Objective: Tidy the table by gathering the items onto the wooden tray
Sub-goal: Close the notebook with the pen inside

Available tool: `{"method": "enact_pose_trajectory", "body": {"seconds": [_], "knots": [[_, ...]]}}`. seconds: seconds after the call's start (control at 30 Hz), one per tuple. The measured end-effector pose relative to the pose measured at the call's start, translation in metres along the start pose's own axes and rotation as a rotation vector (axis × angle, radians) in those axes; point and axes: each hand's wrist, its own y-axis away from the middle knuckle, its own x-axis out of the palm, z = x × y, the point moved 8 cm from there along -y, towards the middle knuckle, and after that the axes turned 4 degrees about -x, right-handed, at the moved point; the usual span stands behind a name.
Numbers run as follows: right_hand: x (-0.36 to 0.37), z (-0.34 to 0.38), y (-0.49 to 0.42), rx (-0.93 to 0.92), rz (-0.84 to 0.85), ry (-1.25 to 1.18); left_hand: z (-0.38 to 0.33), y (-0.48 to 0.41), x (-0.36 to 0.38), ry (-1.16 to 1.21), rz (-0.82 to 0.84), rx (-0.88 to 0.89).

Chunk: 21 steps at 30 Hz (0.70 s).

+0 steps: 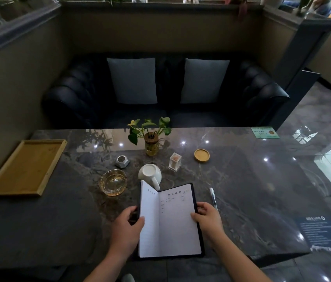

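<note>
An open notebook [169,220] with a dark cover lies at the near edge of the marble table. My left hand [127,224] grips its left edge, thumb on the page. My right hand [208,219] grips its right edge the same way. Just behind the notebook a white cup [149,174] lies on its side. A glass ashtray [113,182] stands to the left of the cup, a small grey round gadget [122,161] behind it. A pen [213,197] lies right of the notebook. The wooden tray [25,167] sits bare at the far left.
A clear toothpick box [174,161], a round wooden coaster [201,155] and a potted plant in a glass jar [151,142] stand mid-table. A green card [264,132] and a dark leaflet [323,231] lie at the right. A dark sofa [166,92] faces the table's far side.
</note>
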Motion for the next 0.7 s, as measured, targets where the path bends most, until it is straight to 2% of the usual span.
{"method": "enact_pose_trajectory", "body": {"seconds": [0.2,0.37,0.43,0.5,0.6,0.7], "knots": [[0.012,0.004,0.006,0.051,0.083,-0.203,-0.035,0.015,0.033,-0.114,0.088,0.168],[0.018,0.007,0.015,0.068,0.163,-0.275,-0.041,0.021,0.072,-0.136,0.312,0.245],[0.016,0.008,0.019,0.054,0.193,-0.304,-0.029,0.014,0.075,-0.125,0.314,0.175],[0.014,0.01,0.023,0.039,0.223,-0.337,-0.01,0.005,0.075,-0.121,0.302,0.033],[0.012,0.012,0.026,0.036,0.255,-0.383,0.011,-0.003,0.079,0.064,0.343,-0.186],[0.012,0.014,0.027,0.026,0.277,-0.404,0.014,-0.006,0.081,0.143,0.343,-0.206]]}}
